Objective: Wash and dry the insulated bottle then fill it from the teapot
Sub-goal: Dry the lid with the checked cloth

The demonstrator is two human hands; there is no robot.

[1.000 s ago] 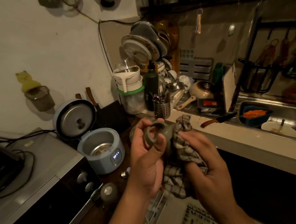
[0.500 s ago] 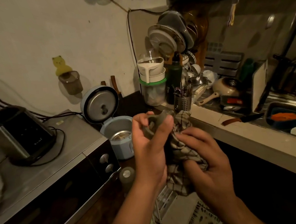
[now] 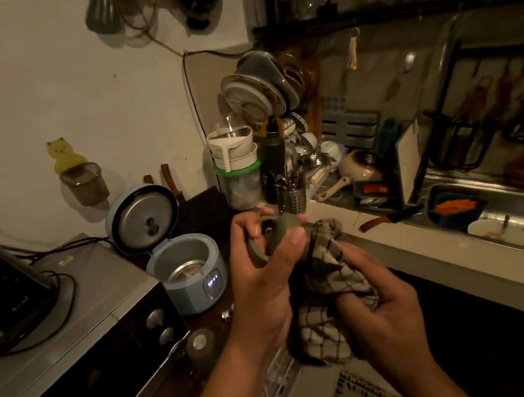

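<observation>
In the middle of the view my left hand (image 3: pixel 263 282) grips the olive-grey insulated bottle (image 3: pixel 281 228) by its top, thumb over the loop handle. Most of the bottle's body is hidden inside a checked dish towel (image 3: pixel 326 295). My right hand (image 3: pixel 385 311) is closed around the towel and the bottle's lower part from the right. Both hands are held above the floor, in front of the counter's corner. A small round grey cap (image 3: pixel 201 343) lies on the dark wooden surface below the left hand. No teapot is clearly visible.
A blue rice cooker (image 3: pixel 190 270) stands open to the left, next to a microwave (image 3: pixel 82 317) with a dark appliance (image 3: pixel 1 287) on top. Behind are a cutlery holder (image 3: pixel 291 195), stacked containers (image 3: pixel 238 168) and a dish rack (image 3: pixel 272 90). A knife (image 3: pixel 388 217) lies on the counter; the sink (image 3: pixel 513 201) holds dishes.
The view has swung left and then partly back to the right. My hands stay on the bottle and towel, the towel shifting a little around the bottle's body.
</observation>
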